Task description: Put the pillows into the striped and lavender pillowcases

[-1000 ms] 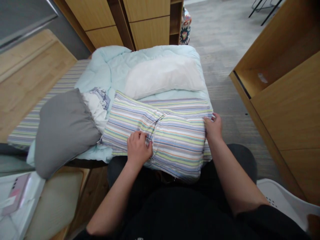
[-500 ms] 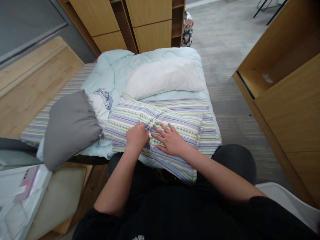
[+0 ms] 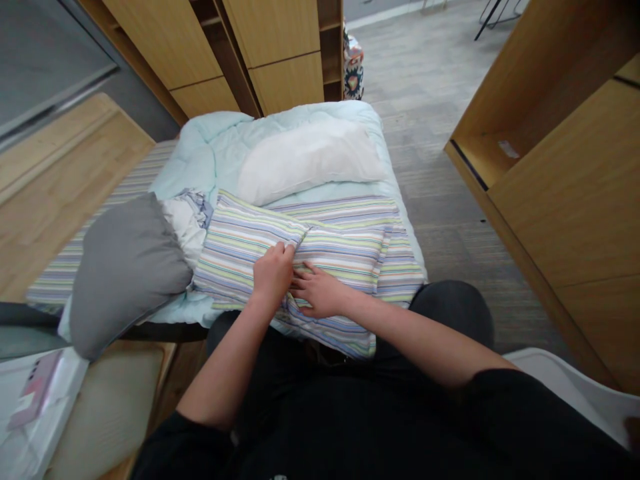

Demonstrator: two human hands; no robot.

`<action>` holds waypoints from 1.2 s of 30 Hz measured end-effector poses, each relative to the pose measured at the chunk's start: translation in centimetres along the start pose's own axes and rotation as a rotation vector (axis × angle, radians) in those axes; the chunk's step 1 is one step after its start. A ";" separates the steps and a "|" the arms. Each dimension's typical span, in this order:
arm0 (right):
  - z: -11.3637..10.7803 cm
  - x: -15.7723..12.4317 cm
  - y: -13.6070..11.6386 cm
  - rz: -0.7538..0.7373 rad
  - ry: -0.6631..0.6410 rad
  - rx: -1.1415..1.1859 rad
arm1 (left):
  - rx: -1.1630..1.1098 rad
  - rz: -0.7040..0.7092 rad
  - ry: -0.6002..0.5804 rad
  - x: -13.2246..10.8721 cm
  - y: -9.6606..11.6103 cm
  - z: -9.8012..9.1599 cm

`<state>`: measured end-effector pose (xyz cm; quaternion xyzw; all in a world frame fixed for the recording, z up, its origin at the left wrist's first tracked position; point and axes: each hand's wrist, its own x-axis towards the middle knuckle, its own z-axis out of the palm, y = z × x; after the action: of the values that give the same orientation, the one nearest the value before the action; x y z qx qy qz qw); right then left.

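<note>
Left hand [image 3: 273, 272] curled closed, gripping striped cloth [image 3: 245, 241] near crease; right hand [image 3: 320, 292] open, resting on cloth

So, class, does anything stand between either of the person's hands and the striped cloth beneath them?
Nothing visible does. The left hand is closed on the middle of the striped cloth, and the right hand lies spread on it. The white pillow lies beyond it and the grey cushion to its left.

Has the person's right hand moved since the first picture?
Yes: the right hand has moved leftward, judged against the white pillow, and now lies beside the left hand.
</note>
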<state>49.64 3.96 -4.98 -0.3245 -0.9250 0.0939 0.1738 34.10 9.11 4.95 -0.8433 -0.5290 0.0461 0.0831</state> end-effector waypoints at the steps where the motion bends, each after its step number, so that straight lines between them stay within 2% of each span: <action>1: -0.1 0.3 0.4 0.002 0.030 -0.003 | 0.000 -0.047 -0.001 0.2 -0.3 -0.1; 3: 0.2 1.3 1.0 0.049 0.094 -0.018 | -0.008 -0.090 -0.015 0.4 -0.5 -0.2; 6: 1.5 3.5 1.1 0.199 0.143 -0.035 | -0.048 -0.040 -0.022 -0.2 0.7 0.3; 10: 3.4 5.2 1.2 0.321 0.202 -0.003 | -0.121 -0.056 0.024 -1.5 2.4 2.4; 14: 3.1 2.7 4.3 0.311 0.306 0.180 | -0.170 -0.143 0.061 -4.0 1.0 4.7; 17: 2.4 0.3 6.8 0.440 0.385 0.393 | -0.194 -0.172 0.024 -6.8 0.4 5.4; 20: 2.2 -0.2 6.7 0.455 0.324 0.330 | -0.223 -0.062 -0.030 -8.6 1.6 5.7; 24: 3.0 1.3 3.7 0.335 0.141 -0.039 | -0.268 0.077 -0.085 -8.1 3.4 7.5; 27: 3.5 2.1 2.5 0.408 0.077 -0.172 | -0.298 0.117 -0.161 -7.0 3.1 9.5; 29: 3.2 1.9 2.3 0.454 0.084 -0.180 | -0.337 0.161 -0.179 -6.9 2.2 10.2; 31: 2.3 0.6 2.0 0.426 0.128 -0.108 | -0.406 0.199 -0.151 -7.6 1.1 10.0; 34: 0.9 -4.2 1.2 0.383 0.252 0.059 | -0.513 0.234 -0.104 -9.8 -0.6 9.4; 36: 0.8 -8.7 0.8 0.519 0.358 0.089 | -0.551 0.214 -0.100 -11.8 -1.2 9.8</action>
<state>56.11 -0.99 -8.26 -0.5531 -0.7610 0.1171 0.3181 26.28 -0.11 -4.53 -0.8817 -0.4332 -0.0493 -0.1805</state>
